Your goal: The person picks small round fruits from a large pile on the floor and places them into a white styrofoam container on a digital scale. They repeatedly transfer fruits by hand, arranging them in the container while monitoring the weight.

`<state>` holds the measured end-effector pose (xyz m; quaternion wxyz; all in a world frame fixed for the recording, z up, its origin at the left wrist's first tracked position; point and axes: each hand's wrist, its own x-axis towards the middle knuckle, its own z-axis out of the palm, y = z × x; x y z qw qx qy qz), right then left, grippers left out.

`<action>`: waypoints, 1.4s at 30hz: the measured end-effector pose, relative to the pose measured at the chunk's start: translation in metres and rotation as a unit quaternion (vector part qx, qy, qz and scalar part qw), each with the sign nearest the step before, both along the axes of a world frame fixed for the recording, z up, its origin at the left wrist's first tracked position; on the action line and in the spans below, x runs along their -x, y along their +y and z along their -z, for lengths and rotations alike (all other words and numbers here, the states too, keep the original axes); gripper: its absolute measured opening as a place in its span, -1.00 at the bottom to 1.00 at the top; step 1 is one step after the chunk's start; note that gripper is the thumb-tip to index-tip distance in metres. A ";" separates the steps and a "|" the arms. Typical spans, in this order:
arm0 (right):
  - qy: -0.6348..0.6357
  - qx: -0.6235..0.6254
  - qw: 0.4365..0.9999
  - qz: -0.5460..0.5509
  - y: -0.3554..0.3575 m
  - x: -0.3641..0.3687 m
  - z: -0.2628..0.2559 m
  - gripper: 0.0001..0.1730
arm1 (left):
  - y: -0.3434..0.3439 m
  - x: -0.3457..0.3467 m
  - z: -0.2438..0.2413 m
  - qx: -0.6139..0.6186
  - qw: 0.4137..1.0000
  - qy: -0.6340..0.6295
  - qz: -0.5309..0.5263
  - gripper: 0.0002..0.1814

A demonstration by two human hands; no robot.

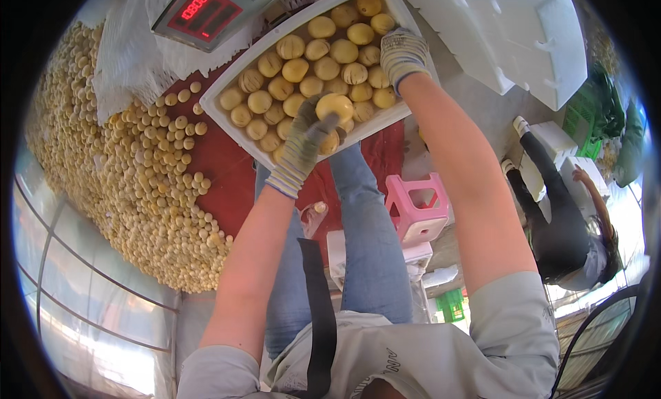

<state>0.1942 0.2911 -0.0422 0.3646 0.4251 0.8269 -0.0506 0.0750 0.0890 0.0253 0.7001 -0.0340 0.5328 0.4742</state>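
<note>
A white foam box (242, 55) before me holds many round yellow fruits, several with dark streaks, which look like pepino melons. My left hand (304, 141), in a striped knit glove with a dark palm, grips one yellow fruit (333, 108) above the near side of the box. At the box's right side, my gloved right hand (404, 55) rests with curled fingers beside the rim, next to a fruit (382, 24). Its fingertips are hidden, so whether it grips the rim or a fruit is unclear.
A scale with a lit red display (205, 11) stands at upper left. Loose fruit (150, 192) forms a large heap on the left. White foam boxes (537, 42) sit at upper right. A pink stool (418, 205) is near my legs. Another person (560, 234) is at the right.
</note>
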 end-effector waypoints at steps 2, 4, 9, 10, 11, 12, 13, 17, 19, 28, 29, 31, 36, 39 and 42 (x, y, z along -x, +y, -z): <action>0.039 0.008 0.998 0.047 0.001 -0.006 -0.006 -0.73 | 0.005 -0.002 0.000 0.058 0.989 -0.095 -0.092 -0.45; 0.066 -0.013 0.996 0.051 0.001 -0.017 -0.011 -0.73 | 0.011 -0.002 0.011 0.083 0.992 -0.067 -0.072 -0.49; 0.106 -0.036 0.993 0.033 -0.015 -0.017 0.009 -0.68 | 0.052 0.009 0.020 0.088 0.994 -0.059 -0.032 -0.53; 0.118 -0.028 0.990 0.070 -0.014 -0.012 0.009 -0.63 | 0.059 0.009 0.020 0.098 0.991 -0.079 -0.042 -0.54; 0.130 -0.020 0.986 0.106 -0.010 -0.008 0.009 -0.58 | 0.064 0.008 0.021 0.109 0.988 -0.098 -0.052 -0.54; 0.115 -0.010 0.987 0.116 -0.009 -0.004 0.011 -0.56 | 0.067 0.011 0.021 0.124 0.984 -0.114 -0.062 -0.54; 0.100 0.000 0.987 0.125 -0.005 0.000 0.013 -0.54 | 0.069 0.014 0.023 0.139 0.979 -0.130 -0.072 -0.54; 0.095 -0.025 0.990 0.106 -0.012 0.003 0.013 -0.49 | 0.073 0.018 0.033 0.104 0.939 -0.310 -0.106 -0.52; 0.082 -0.056 0.993 0.065 -0.014 -0.002 0.017 -0.44 | 0.081 0.012 0.033 0.145 0.951 -0.249 -0.108 -0.52; 0.130 -0.025 0.991 0.015 -0.007 -0.023 0.004 -0.53 | 0.096 0.009 0.041 0.136 0.989 0.037 0.033 -0.47; 0.140 -0.032 0.989 0.020 -0.008 -0.028 0.004 -0.56 | 0.099 0.008 0.044 0.125 0.990 0.039 0.051 -0.45; 0.167 -0.020 0.980 0.107 -0.006 -0.032 -0.003 -0.61 | 0.113 0.006 0.036 0.102 0.990 0.043 0.090 -0.41; 0.289 0.001 0.882 0.372 -0.023 -0.057 -0.042 -0.42 | 0.148 -0.006 0.061 0.044 0.909 0.277 0.307 -0.16; 0.383 -0.062 0.768 0.509 -0.054 -0.092 -0.044 -0.32 | 0.185 -0.031 0.049 0.036 0.797 0.387 0.463 -0.18; 0.444 -0.117 0.703 0.544 -0.088 -0.116 -0.044 -0.32 | 0.189 -0.047 0.058 0.056 0.716 0.463 0.520 -0.29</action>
